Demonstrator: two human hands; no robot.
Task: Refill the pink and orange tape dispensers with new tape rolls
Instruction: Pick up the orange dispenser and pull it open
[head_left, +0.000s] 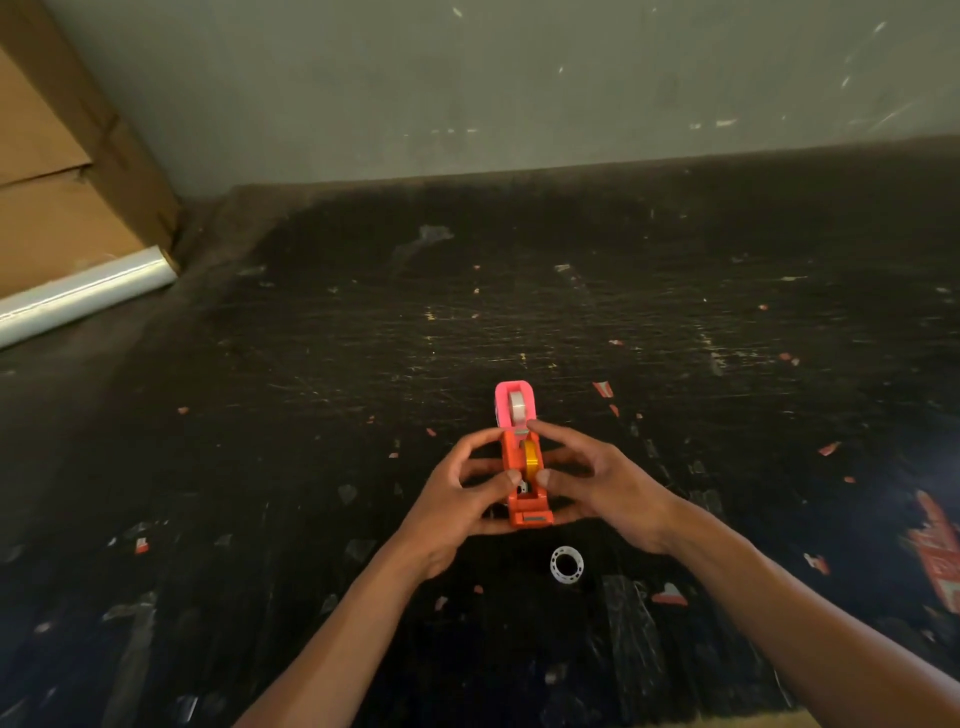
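The orange tape dispenser (525, 506) is in the middle of the dark table, held from both sides. A yellow tape roll (531, 459) sits upright in it. My left hand (457, 499) grips its left side, thumb by the roll. My right hand (597, 483) grips its right side, thumb and forefinger pinching near the roll. Just behind stands the pink tape dispenser (511, 402) with a clear tape roll (517, 405) in it. An empty white tape core (567, 565) lies flat on the table in front of the dispensers.
The black table (311, 415) is scratched and dotted with scraps of red paper and tape. A roll of clear film (78, 296) lies at the far left beside a cardboard box (62, 197). A grey wall runs along the back.
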